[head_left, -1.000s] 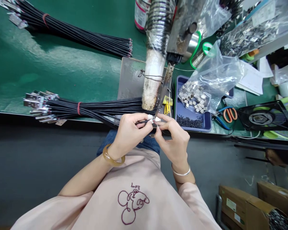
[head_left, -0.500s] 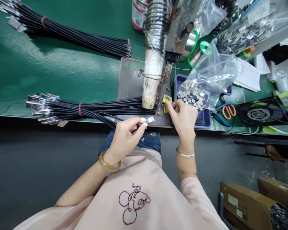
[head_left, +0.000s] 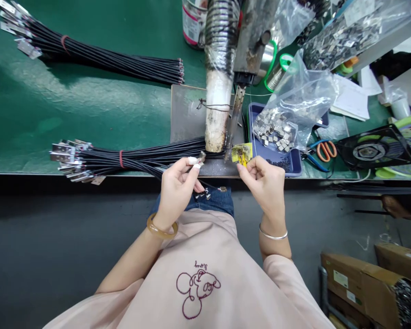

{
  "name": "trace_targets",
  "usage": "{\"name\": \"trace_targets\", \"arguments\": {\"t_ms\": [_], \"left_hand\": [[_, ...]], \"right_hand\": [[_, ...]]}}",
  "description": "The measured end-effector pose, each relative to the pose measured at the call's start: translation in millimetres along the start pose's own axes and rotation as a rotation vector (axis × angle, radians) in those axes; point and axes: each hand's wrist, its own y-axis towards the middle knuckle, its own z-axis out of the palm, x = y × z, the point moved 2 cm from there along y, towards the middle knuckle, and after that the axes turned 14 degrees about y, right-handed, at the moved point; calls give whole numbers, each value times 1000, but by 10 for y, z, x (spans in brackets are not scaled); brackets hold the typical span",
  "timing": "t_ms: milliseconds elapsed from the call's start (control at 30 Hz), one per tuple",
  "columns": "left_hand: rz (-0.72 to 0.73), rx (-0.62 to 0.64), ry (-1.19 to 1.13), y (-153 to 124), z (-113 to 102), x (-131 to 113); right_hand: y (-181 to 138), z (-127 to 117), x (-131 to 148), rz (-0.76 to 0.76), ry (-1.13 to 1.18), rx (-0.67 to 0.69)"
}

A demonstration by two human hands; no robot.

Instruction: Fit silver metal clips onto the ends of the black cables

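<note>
My left hand [head_left: 179,185], with white coverings on thumb and fingertip, pinches a small metal USB connector [head_left: 202,157] just in front of the grey board. A bundle of black cables [head_left: 140,157], tied with a red band, lies behind it, with metal USB plugs at its left end. My right hand [head_left: 264,182] is closed on a small yellow tool [head_left: 242,155] with a flat, dark-smudged head. Between the hands, the tip of a mounted soldering iron [head_left: 235,112] points down at the board [head_left: 188,109].
A wrapped exhaust hose [head_left: 216,109] hangs beside the iron. On the right, a blue tray [head_left: 296,167] holds metal shells. Pliers [head_left: 317,157], a black fan [head_left: 373,153] and solder spools [head_left: 281,71] lie around it. Another cable bundle [head_left: 116,57] rests at back left.
My right hand has lifted the yellow tool off the board, and its smudged head now faces up. The connector in my left hand has moved left and turned upward.
</note>
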Motion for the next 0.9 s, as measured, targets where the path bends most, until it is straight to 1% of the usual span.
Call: {"name": "trace_targets", "arguments": {"t_ms": [100, 233, 300, 433, 533, 633, 667, 733, 800, 833, 900], "left_hand": [[-14, 34, -74, 33, -25, -35], [-15, 80, -133, 64, -48, -62], [-11, 92, -136, 73, -46, -60], [10, 94, -121, 70, -33, -25], [32, 64, -151, 54, -40, -11], [19, 48, -256, 43, -73, -52], [7, 45, -298, 45, -92, -80], [1, 38, -362, 64, -139, -155], [37, 43, -370, 111, -189, -246], [59, 57, -340, 147, -208, -289], [120, 111, -221, 238, -227, -364]], "right_hand": [[-84, 10, 28, -57, 40, -48], [-105, -47, 1, -61, -26, -165], [-103, -34, -8, -48, 6, -133], [-101, 108, 11, -62, 187, 76], [-124, 166, 22, -57, 257, 135], [-163, 126, 35, -64, 203, 130], [-171, 95, 45, -85, 161, 94], [-169, 28, 75, -155, 80, -22], [-148, -11, 104, -244, 33, -106], [-134, -11, 113, -287, 20, -99], [-111, 19, 113, -341, -18, -2]]}}
